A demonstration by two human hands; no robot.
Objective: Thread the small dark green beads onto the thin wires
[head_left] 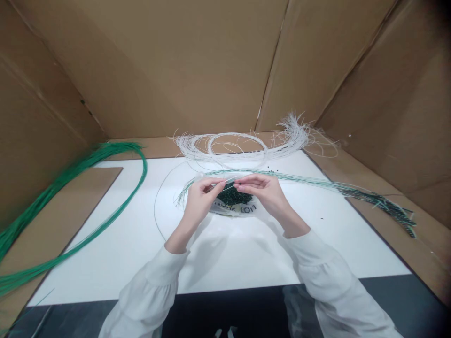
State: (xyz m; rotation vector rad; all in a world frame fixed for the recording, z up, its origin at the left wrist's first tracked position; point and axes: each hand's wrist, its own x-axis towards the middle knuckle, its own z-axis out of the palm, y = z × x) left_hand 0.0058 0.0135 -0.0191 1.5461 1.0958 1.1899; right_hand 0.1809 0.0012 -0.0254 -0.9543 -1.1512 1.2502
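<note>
Over a plastic bag (pixel 243 210) of small dark green pieces (pixel 234 195), my two hands are raised close together. My left hand (pixel 202 197) pinches a thin pale strand between thumb and index finger. Just to its right, my right hand (pixel 262 190) is also closed in a pinch; what lies between its fingertips is too small to make out. A thin strand curves out from near my left hand down toward the left wrist. Behind the hands, a bundle of thin green strands (pixel 303 178) stretches to the right, with dark pieces (pixel 394 209) at its far end.
A coil of white strands (pixel 239 155) lies at the back of the white board (pixel 141 263). Thick green strands (pixel 137 185) loop at the left. Cardboard walls (pixel 176 61) rise behind and at both sides. A few dark bits (pixel 272 170) are scattered behind my right hand.
</note>
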